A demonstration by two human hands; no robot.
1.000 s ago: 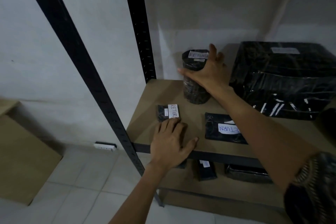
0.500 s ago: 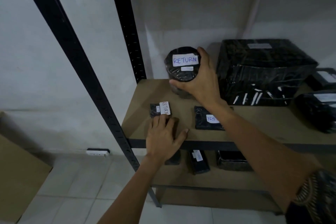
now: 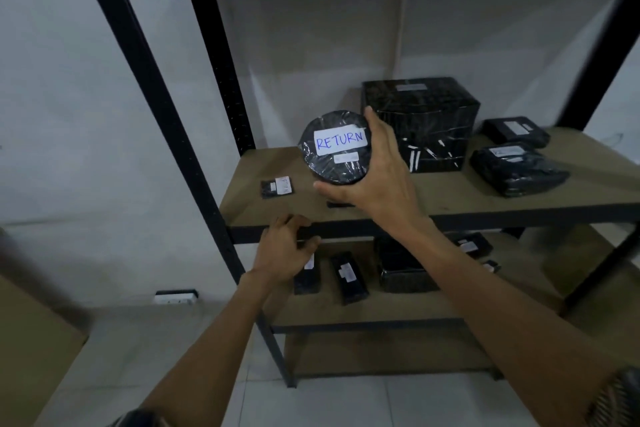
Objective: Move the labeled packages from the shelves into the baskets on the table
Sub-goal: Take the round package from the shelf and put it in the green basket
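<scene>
The person's arms were uncovered from the wrists back to short sleeves, and the left hand (image 3: 284, 250) and the right hand (image 3: 377, 177) were bare too. The right sleeve (image 3: 616, 399), in the lower right corner, was dark cloth with a fine pale woven pattern and a lighter striped band along its hem. The left sleeve (image 3: 142, 419) was only a dark sliver at the bottom edge, its pattern too dim to tell.

Flat packet (image 3: 341, 205) mostly hidden behind right hand (image 3: 377, 180)
</scene>
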